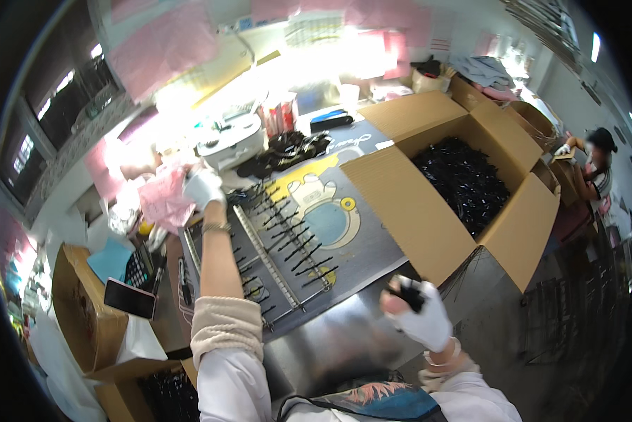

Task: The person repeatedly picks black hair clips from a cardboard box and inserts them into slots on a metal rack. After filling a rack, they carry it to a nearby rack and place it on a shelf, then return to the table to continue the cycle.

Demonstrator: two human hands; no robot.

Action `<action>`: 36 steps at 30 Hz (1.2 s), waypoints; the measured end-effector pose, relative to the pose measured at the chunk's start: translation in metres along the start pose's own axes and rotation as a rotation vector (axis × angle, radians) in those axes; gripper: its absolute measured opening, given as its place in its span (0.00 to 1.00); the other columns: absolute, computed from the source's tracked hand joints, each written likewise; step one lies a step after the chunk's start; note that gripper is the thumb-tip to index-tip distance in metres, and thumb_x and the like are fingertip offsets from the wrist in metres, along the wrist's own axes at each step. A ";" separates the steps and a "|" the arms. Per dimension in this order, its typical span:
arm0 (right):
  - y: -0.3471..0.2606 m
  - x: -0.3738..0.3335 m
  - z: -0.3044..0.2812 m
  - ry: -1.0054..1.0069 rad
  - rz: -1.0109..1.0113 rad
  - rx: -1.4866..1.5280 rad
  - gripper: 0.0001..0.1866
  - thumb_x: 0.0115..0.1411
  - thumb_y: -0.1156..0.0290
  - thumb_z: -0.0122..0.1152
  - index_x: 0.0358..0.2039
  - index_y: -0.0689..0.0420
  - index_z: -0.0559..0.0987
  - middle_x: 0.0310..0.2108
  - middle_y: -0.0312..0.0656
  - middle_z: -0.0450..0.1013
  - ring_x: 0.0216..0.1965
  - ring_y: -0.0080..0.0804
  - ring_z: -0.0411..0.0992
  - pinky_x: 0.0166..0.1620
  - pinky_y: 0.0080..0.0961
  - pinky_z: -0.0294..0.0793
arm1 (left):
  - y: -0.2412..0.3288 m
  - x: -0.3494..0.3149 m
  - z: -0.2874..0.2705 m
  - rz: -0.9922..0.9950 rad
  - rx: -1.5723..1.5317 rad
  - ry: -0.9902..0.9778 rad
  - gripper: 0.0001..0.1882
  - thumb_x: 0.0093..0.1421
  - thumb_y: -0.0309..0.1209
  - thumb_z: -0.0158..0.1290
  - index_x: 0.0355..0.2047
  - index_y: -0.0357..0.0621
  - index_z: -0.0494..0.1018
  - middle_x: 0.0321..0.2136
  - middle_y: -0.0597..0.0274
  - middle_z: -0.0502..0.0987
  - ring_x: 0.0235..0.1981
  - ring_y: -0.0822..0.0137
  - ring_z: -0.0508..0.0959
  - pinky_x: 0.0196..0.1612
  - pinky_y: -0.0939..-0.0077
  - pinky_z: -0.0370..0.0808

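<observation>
Printed apron (393, 401) at the lower edge, between white sleeves (231, 387). Curled tight in the white-gloved right hand (421, 313), against the fingers: small black bunch (411, 298), between metal rack (267, 257) and open carton (393, 204). Slim black rods (306, 257) in rows along the rack, on a grey mat (372, 243), apart from that grip. Past the rack's far end, left hand (203, 188) extended beside a pink bag (165, 200); fingers unclear, cannot tell whether pinching anything.
</observation>
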State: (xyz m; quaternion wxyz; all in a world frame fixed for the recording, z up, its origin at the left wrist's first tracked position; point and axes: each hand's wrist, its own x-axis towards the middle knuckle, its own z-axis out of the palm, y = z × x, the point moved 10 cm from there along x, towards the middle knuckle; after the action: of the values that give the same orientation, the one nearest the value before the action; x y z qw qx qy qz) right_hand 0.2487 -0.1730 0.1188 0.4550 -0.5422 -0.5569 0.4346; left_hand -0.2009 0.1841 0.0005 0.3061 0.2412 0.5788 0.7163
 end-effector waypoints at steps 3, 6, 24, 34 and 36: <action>-0.058 -0.013 -0.070 0.201 -0.202 -0.177 0.14 0.58 0.68 0.68 0.31 0.67 0.77 0.18 0.51 0.70 0.21 0.42 0.72 0.27 0.30 0.71 | -0.015 0.025 -0.037 -0.051 -0.615 -0.242 0.20 0.70 0.45 0.41 0.51 0.43 0.66 0.33 0.61 0.72 0.27 0.61 0.74 0.26 0.63 0.74; -0.122 0.010 -0.135 0.641 -0.583 -0.950 0.14 0.62 0.63 0.64 0.36 0.63 0.79 0.20 0.56 0.74 0.25 0.56 0.76 0.27 0.41 0.73 | 0.030 0.000 -0.049 0.034 -0.503 -0.349 0.22 0.75 0.44 0.35 0.47 0.41 0.73 0.29 0.60 0.76 0.27 0.64 0.76 0.33 0.65 0.79; -0.033 -0.036 0.132 -0.536 -1.016 -0.762 0.20 0.43 0.71 0.74 0.38 0.54 0.80 0.46 0.40 0.77 0.45 0.43 0.76 0.48 0.38 0.76 | 0.163 -0.387 -0.468 0.416 1.467 0.118 0.15 0.59 0.34 0.64 0.25 0.35 0.73 0.16 0.42 0.70 0.18 0.41 0.69 0.21 0.58 0.66; 0.015 -0.005 0.237 -0.474 -1.200 -0.983 0.13 0.43 0.62 0.74 0.22 0.54 0.80 0.29 0.40 0.74 0.40 0.42 0.73 0.46 0.41 0.70 | 0.176 -0.453 -0.450 0.573 1.224 -0.003 0.11 0.52 0.28 0.63 0.35 0.39 0.79 0.33 0.50 0.81 0.35 0.50 0.80 0.41 0.59 0.77; -0.002 -0.002 0.241 -0.508 -1.205 -0.971 0.14 0.41 0.64 0.76 0.23 0.55 0.79 0.27 0.41 0.74 0.39 0.44 0.73 0.46 0.44 0.70 | 0.148 -0.478 -0.393 0.621 0.907 -0.378 0.09 0.56 0.30 0.60 0.35 0.39 0.80 0.32 0.51 0.81 0.34 0.51 0.81 0.42 0.61 0.78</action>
State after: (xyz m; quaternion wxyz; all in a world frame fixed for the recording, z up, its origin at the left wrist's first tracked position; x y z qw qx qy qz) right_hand 0.0125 -0.1726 0.0700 0.1849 -0.1712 -0.9655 -0.0649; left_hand -0.1663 -0.4482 0.0654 0.0459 0.6304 0.6652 0.3976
